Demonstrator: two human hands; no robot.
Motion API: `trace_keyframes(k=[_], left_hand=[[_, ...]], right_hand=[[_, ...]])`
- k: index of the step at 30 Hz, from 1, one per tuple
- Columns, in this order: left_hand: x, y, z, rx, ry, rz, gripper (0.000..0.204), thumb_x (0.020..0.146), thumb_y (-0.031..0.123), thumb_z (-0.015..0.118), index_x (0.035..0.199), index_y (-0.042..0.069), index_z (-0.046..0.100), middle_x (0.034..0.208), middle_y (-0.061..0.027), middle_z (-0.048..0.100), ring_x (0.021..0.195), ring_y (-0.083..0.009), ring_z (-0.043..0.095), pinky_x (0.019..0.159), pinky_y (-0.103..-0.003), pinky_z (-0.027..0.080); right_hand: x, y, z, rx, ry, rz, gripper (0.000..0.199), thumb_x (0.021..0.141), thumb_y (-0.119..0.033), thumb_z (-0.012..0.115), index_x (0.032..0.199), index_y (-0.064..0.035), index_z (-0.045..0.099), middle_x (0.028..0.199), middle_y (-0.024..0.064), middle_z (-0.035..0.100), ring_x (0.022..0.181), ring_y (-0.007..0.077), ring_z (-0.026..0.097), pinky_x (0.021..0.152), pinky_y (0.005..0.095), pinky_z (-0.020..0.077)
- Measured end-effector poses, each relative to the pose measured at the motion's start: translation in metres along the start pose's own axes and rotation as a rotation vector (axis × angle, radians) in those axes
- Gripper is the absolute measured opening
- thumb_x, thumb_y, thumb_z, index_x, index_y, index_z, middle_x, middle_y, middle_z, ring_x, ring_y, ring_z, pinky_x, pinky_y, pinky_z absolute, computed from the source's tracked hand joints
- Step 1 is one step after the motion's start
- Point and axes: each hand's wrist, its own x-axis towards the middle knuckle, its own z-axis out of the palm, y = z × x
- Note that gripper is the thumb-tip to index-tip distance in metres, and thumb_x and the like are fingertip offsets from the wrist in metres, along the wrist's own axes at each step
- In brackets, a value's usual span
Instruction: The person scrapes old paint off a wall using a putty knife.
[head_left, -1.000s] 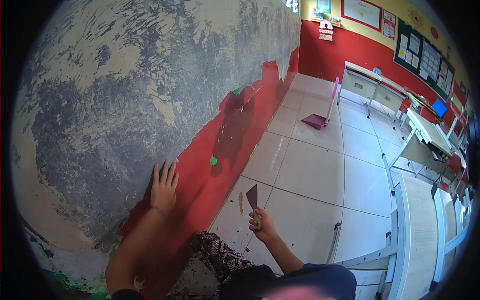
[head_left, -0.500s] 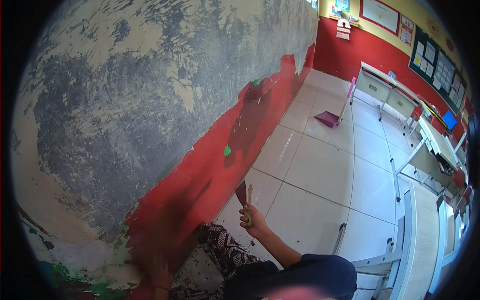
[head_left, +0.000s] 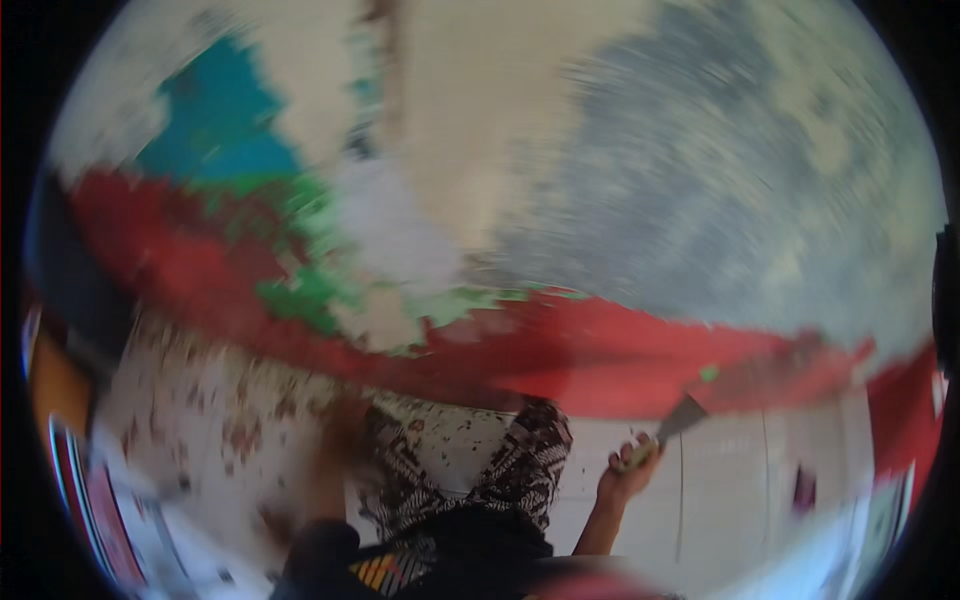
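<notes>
A: Right hand (head_left: 625,482), lower right of the frame, has its fingers wrapped tight round a scraper (head_left: 668,432), blade up by the red wall band (head_left: 600,350).

B: Left hand?

A: Too blurry, can't tell.

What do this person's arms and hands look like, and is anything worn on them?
The right hand is bare, with no glove, and the forearm below it shows no sleeve, watch or band. The picture is heavily blurred, so finer marks cannot be told. The left arm is only a smeared shape at lower left, and its hand cannot be made out clearly.
</notes>
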Motion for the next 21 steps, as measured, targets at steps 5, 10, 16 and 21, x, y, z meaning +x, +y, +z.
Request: trace_keyframes(k=[5, 10, 16, 21], left_hand=[[-0.074, 0.02, 0.003, -0.625, 0.475, -0.407, 0.044, 0.088, 0.021, 0.061, 0.125, -0.001, 0.052, 0.11, -0.0186, 0.064, 0.1, -0.026, 0.063, 0.085, -0.035, 0.05], [-0.114, 0.045, -0.013, -0.836, 0.375, -0.282, 0.046, 0.087, 0.016, 0.062, 0.126, -0.004, 0.049, 0.114, -0.017, 0.063, 0.103, -0.0241, 0.062, 0.088, -0.033, 0.049], [-0.088, 0.097, -0.075, -0.791, 0.475, -0.037, 0.047, 0.088, 0.02, 0.062, 0.129, 0.001, 0.049, 0.122, -0.0186, 0.058, 0.109, -0.0271, 0.059, 0.092, -0.037, 0.046], [-0.053, 0.156, -0.161, -0.781, 0.648, 0.279, 0.051, 0.086, 0.018, 0.063, 0.133, 0.005, 0.046, 0.126, -0.0177, 0.053, 0.109, -0.0284, 0.058, 0.093, -0.037, 0.045]], right_hand=[[-0.029, 0.017, 0.043, -0.12, -0.345, -0.057, 0.04, 0.099, -0.025, 0.033, 0.137, -0.0149, 0.029, 0.093, 0.0054, 0.052, 0.05, 0.0084, 0.044, 0.034, 0.0183, 0.0299], [-0.053, 0.043, 0.092, -0.272, -0.619, 0.074, 0.043, 0.097, -0.023, 0.038, 0.138, -0.0111, 0.027, 0.089, 0.0091, 0.053, 0.045, 0.0084, 0.041, 0.033, 0.019, 0.0286], [-0.092, 0.06, 0.169, -0.48, -1.051, 0.272, 0.04, 0.096, -0.019, 0.041, 0.132, -0.0014, 0.036, 0.086, 0.009, 0.053, 0.047, 0.0094, 0.042, 0.034, 0.0204, 0.0289], [-0.123, 0.076, 0.24, -0.323, -1.15, 0.542, 0.044, 0.096, -0.016, 0.039, 0.137, -0.0024, 0.032, 0.087, 0.0093, 0.052, 0.048, 0.0104, 0.043, 0.034, 0.0206, 0.0294]])
